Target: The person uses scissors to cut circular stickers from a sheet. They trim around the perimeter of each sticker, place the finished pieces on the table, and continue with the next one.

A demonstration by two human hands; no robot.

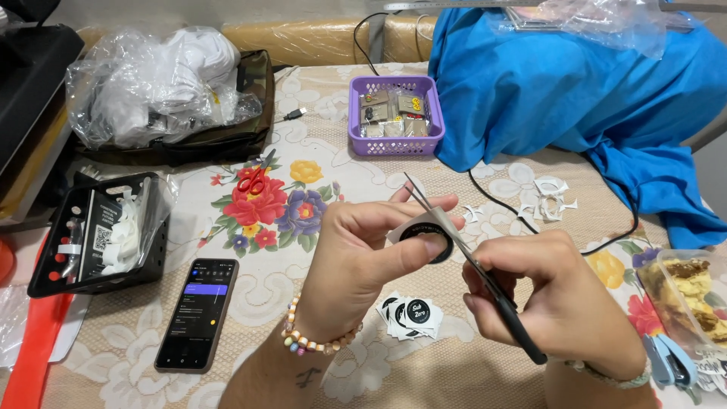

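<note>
Two scissors: one black pair (485, 276), one red pair (253, 180). One phone (197, 313), one purple basket (394, 142), one black tray (151, 250), two hands: left (363, 261), right (560, 299).

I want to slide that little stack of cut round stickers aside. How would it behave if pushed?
The cut round stickers already lie fanned and overlapping, so they would probably scatter rather than move together. They look thin and light, likely catching on the embossed tablecloth. Picked up, one would probably flex.

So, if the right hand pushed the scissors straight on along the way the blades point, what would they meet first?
Probably the paper sticker in the left hand: the right hand aims the scissors up-left at it. Past that, likely the left fingertips; depth is unclear.
</note>
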